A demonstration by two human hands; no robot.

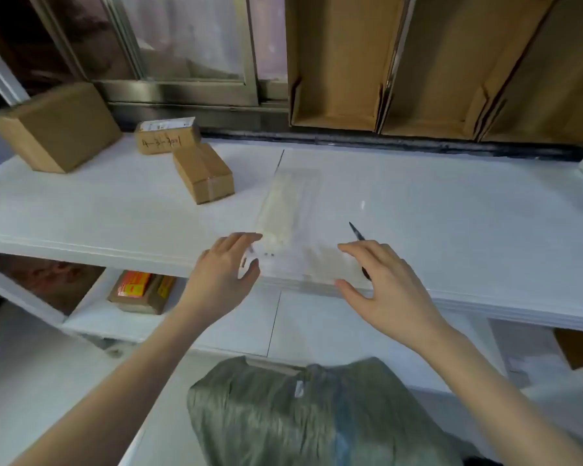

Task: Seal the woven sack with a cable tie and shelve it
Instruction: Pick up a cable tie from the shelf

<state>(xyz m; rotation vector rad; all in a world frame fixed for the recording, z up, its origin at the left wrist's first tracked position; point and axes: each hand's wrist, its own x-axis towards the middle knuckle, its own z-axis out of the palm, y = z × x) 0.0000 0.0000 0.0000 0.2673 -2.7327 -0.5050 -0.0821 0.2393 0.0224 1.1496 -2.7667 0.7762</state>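
Observation:
A grey-green woven sack [303, 415] lies low in the view, just below my arms, its top bunched and blurred. A clear plastic bag of white cable ties [285, 210] rests on the white shelf top [451, 213] near its front edge. My left hand [224, 274] hovers at the bag's near left corner, fingers spread, holding nothing. My right hand [381, 280] is spread at the bag's near right end, also with nothing in it. A black pen [356, 232] lies beside and partly under my right hand.
Three cardboard boxes stand at the back left: a large one [54, 126], a labelled one [167, 136] and a small one [204, 173]. Open cardboard bins [334, 65] line the back right. On the lower shelf lies a parcel with orange labels [142, 290].

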